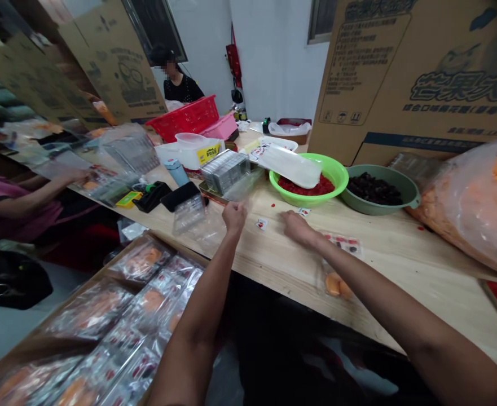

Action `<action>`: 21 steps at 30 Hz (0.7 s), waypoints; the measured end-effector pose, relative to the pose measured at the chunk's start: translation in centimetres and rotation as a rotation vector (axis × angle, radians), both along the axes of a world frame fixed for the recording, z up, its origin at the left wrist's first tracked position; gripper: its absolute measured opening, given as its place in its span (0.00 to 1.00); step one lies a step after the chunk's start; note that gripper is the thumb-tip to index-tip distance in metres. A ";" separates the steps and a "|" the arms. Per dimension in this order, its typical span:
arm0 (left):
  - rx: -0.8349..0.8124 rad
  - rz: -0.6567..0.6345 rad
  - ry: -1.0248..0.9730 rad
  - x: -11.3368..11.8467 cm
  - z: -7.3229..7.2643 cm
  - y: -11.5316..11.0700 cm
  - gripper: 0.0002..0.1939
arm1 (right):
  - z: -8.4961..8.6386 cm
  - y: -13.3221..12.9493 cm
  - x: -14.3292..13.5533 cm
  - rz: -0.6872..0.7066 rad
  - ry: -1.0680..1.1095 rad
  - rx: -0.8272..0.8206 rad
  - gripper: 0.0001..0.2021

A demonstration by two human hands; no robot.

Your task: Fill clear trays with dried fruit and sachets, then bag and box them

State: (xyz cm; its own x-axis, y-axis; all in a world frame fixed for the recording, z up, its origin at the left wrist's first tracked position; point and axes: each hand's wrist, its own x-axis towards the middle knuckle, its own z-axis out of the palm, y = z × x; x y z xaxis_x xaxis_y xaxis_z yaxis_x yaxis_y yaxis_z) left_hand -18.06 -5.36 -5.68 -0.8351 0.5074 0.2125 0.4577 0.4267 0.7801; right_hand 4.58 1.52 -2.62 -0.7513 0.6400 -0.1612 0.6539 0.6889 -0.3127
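Note:
My left hand (234, 217) is closed in a fist above the table, beside clear plastic packaging (208, 228); anything inside it is hidden. A small white packet with a red print (262, 224) lies on the wood between my hands. My right hand (298, 228) is low over the table with its fingers drawn together, and I cannot make out anything in them. Just behind it lies another small printed packet (304, 211). Under my right forearm rests a clear pack (337, 283) with orange pieces and red and dark packets.
A green bowl (339, 179) of red pieces, with a white scoop-like tray (293, 163) across it, stands behind my right hand. Right of it are a bowl of dark pieces (373, 189) and a large bag of orange pieces (472, 203). A carton of filled packs (146, 304) sits lower left. Co-workers are at left and behind.

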 end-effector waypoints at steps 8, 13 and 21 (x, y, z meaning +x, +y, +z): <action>0.005 0.048 0.004 -2.0 0.8 -0.7 0.08 | -1.6 3.6 -6.7 0.115 -0.004 0.027 0.28; -0.091 -0.014 0.037 -1.4 1.8 -1.0 0.10 | -2.2 2.8 -6.4 0.033 -0.025 0.043 0.22; -0.193 -0.373 0.621 4.4 2.4 -4.0 0.18 | -0.5 1.6 -2.5 -0.138 -0.081 0.060 0.18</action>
State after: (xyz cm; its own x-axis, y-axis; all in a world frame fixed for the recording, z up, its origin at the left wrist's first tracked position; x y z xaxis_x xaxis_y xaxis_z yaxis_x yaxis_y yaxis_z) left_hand -13.64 -9.36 -3.26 -0.3563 0.8094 0.4669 0.9303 0.2606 0.2582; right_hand 2.04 3.10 -3.15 -0.6418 0.7463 -0.1764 0.7649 0.6068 -0.2162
